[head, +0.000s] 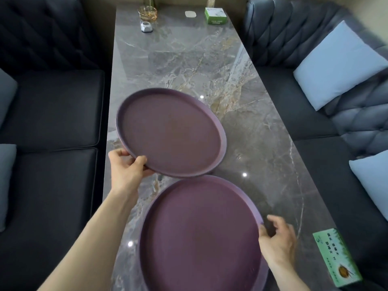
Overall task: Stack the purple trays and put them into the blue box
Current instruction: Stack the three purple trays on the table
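Observation:
Two round purple trays are on or over the grey marble table (241,85). The far purple tray (171,133) is tilted and lifted at its left side, and my left hand (128,171) grips its near-left rim with the thumb on top. The near purple tray (199,238) lies close to me, its far rim meeting the far tray's near rim. My right hand (277,242) is at the near tray's right rim with fingers curled; whether it grips the rim I cannot tell. No blue box is in view.
A green tissue box (336,257) sits at the table's near right edge. At the far end stand another green box (215,15), a glass holder (147,13), a small white device (146,26) and a white pad (190,14). Dark sofas with pale blue cushions (338,66) flank the table.

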